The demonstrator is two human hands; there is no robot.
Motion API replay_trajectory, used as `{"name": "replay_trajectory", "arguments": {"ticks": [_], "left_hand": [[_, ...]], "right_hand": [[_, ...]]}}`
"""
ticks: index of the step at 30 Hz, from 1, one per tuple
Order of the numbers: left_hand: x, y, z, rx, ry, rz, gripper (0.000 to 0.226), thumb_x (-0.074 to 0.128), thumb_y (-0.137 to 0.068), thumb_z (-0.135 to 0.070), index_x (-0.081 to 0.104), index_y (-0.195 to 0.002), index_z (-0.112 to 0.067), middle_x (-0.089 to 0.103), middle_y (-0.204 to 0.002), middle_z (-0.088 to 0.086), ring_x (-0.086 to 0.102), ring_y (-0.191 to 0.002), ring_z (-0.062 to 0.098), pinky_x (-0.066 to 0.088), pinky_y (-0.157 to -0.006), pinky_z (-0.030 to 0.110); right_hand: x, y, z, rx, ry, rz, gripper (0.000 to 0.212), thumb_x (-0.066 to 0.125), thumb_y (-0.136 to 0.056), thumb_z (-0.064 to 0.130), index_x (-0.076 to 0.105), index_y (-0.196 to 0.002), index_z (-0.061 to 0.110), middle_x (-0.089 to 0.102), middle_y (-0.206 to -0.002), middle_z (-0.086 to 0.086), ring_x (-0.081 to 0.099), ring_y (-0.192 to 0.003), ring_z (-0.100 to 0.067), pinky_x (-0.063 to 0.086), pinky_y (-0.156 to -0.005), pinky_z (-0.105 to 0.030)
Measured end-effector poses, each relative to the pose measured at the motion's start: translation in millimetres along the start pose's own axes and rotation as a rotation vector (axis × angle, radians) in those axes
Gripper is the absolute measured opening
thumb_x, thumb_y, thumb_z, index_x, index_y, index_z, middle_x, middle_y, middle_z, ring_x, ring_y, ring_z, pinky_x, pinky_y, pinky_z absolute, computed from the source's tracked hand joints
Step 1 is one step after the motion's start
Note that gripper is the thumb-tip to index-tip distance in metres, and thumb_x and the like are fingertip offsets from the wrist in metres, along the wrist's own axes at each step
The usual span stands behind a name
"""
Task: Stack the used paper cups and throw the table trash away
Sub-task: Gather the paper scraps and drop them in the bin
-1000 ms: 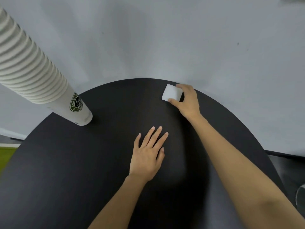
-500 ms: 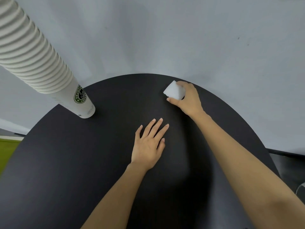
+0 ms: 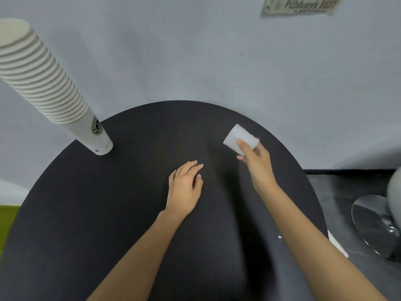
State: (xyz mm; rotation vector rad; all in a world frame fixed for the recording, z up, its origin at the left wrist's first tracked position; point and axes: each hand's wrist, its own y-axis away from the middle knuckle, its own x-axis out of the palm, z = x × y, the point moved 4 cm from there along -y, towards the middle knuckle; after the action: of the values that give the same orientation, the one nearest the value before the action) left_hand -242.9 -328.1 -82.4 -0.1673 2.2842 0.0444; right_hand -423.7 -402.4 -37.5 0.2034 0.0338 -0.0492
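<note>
A tall stack of white paper cups (image 3: 43,83) with a green logo on the bottom cup stands at the far left of the round black table (image 3: 108,213). My right hand (image 3: 256,161) pinches a folded white paper napkin (image 3: 238,135) between thumb and fingers, lifted just above the table's far right part. My left hand (image 3: 186,187) rests near the table's middle with fingers loosely bent, holding nothing.
A grey wall rises behind the table, with a printed sign (image 3: 299,6) at the top right. To the right, on the dark floor, lies the shiny metal base of a chair (image 3: 375,224). A small white crumb (image 3: 279,236) sits by my right forearm.
My right hand has lifted the napkin off the table and drawn it slightly toward me. My left hand's fingers have curled a little. The camera has tilted up.
</note>
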Motion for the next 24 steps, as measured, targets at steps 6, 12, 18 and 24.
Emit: {"name": "replay_trajectory", "arguments": {"ticks": [6,12,18,24], "left_hand": [[2.9,48.0,-36.3,0.107,0.086,0.034,0.031,0.053,-0.096,-0.008,0.067,-0.123,-0.013,0.06,-0.132,0.003,0.054,-0.124,0.019,0.039,-0.109,0.047],[27.2,90.6,-85.4,0.23,0.103,0.151,0.031,0.051,-0.097,-0.007,0.065,-0.124,-0.011,0.061,-0.13,0.003,0.055,-0.121,0.018,0.041,-0.109,0.044],[74.7,127.9,-149.7,0.348,0.145,0.264,0.026,0.053,-0.095,-0.004,0.07,-0.112,-0.013,0.067,-0.114,-0.002,0.061,-0.108,0.016,0.047,-0.099,0.033],[136.2,168.7,-220.7,0.413,0.201,0.44,0.025,0.053,-0.095,-0.002,0.07,-0.109,-0.015,0.066,-0.106,-0.004,0.061,-0.098,0.01,0.041,-0.085,0.014]], "right_hand": [[-66.1,91.6,-15.3,0.062,-0.219,-0.189,0.018,0.056,-0.094,0.016,0.066,-0.105,0.006,0.068,-0.102,-0.004,0.063,-0.097,-0.017,0.053,-0.072,-0.022],[-130.3,169.0,-30.0,0.058,-0.339,-0.337,0.014,0.057,-0.093,0.013,0.066,-0.103,0.009,0.067,-0.106,-0.009,0.063,-0.096,-0.02,0.053,-0.072,-0.027],[-203.2,233.2,-46.0,0.081,-0.367,-0.504,0.015,0.057,-0.093,0.012,0.063,-0.105,0.007,0.067,-0.094,-0.001,0.064,-0.088,-0.014,0.056,-0.077,-0.032],[-290.6,285.5,-74.0,0.105,-0.392,-0.667,0.017,0.057,-0.093,0.011,0.062,-0.108,0.004,0.065,-0.091,0.001,0.062,-0.082,-0.009,0.055,-0.067,-0.024]]}}
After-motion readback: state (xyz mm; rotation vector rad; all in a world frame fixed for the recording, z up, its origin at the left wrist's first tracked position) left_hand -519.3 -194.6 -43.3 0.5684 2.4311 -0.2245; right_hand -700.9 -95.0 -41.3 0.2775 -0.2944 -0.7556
